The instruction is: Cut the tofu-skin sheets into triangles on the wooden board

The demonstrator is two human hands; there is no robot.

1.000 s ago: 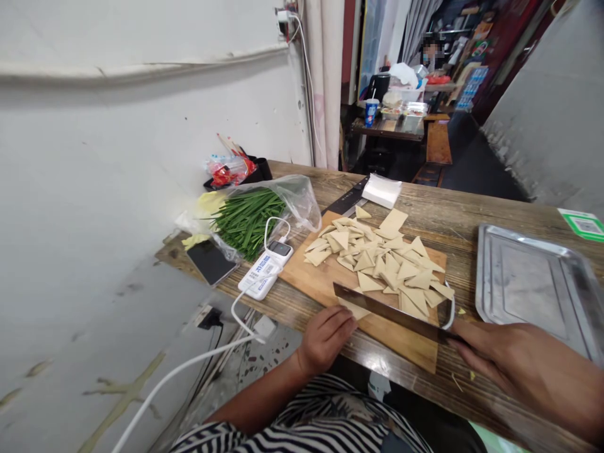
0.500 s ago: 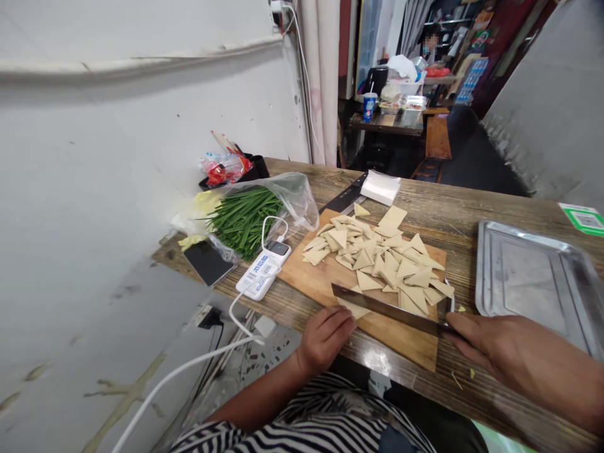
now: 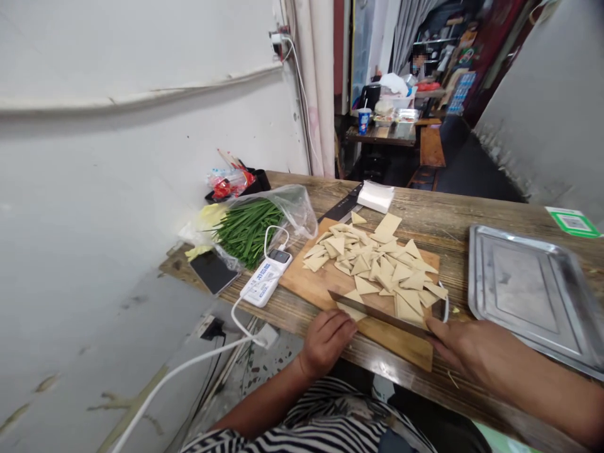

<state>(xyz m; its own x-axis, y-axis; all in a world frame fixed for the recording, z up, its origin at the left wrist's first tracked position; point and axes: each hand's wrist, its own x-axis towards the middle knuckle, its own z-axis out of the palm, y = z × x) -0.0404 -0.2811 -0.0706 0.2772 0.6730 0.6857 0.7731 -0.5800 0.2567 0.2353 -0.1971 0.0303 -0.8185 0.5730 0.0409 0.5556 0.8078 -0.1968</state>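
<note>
My right hand (image 3: 455,343) grips a knife (image 3: 377,313) by its handle. Its long blade slants across the near part of a wooden cutting board (image 3: 302,284), over a pale, flat tofu slice (image 3: 352,309). The fingers of my left hand (image 3: 328,340) are bent together on that slice at the board's near edge, close to the blade. Beyond the blade lies a loose heap of tofu triangles (image 3: 372,261), covering much of the board. Whether the edge has gone through the slice cannot be made out.
Left of the board are a white power strip (image 3: 267,280), a phone (image 3: 213,272) and bagged green chives (image 3: 248,229). Behind it lie a dark ruler-like strip (image 3: 343,202) and white paper (image 3: 376,196). A metal tray (image 3: 533,289) stands right. A person (image 3: 419,63) is far back.
My right hand has shifted a little left with the knife, while my left hand stays on the slice. The whole view has tilted slightly.
</note>
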